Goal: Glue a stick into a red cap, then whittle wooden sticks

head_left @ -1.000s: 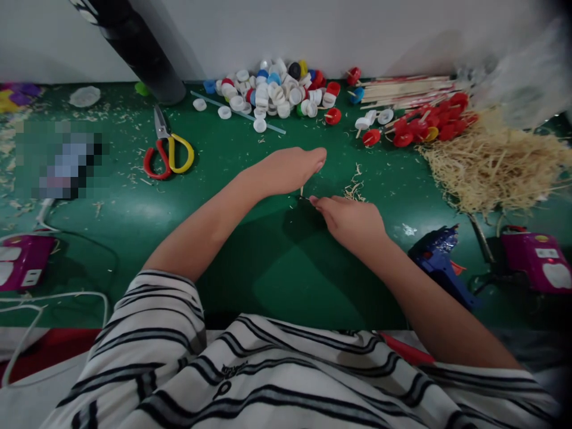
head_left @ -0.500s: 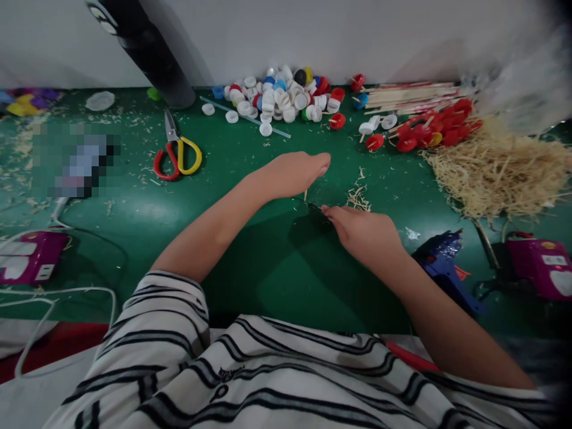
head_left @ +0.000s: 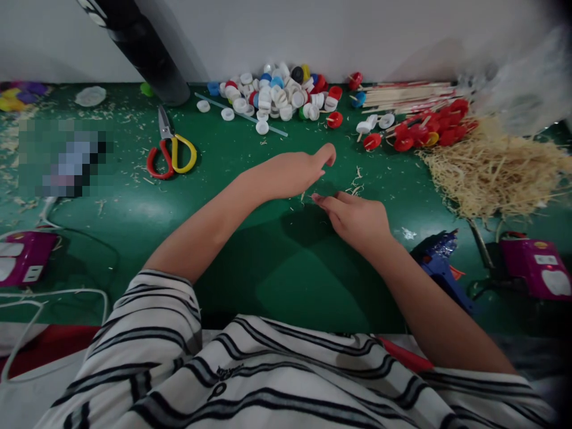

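Over the middle of the green table [head_left: 268,268], my left hand [head_left: 304,170] is turned palm down with its fingers curled under. A thin pale tip shows just beneath it, but what the fingers grip is hidden. To the right and slightly nearer me, my right hand [head_left: 355,217] is closed in a pinch, its fingertips close to that pale tip. Whatever lies in this pinch is too small to make out. Thin wood shavings [head_left: 356,182] lie beyond the right hand.
Bottle caps [head_left: 286,98] are heaped by the wall, with scissors [head_left: 172,152] and a dark bottle [head_left: 156,65] to their left. Red caps on sticks [head_left: 420,131], a shavings pile [head_left: 496,173], a blue glue gun [head_left: 440,262] and a purple power socket [head_left: 536,268] are at the right.
The left thumb has lifted and bent. My right hand has shifted a little left and up, and the dark thin thing at its fingertips no longer shows clearly. The view has shifted slightly.
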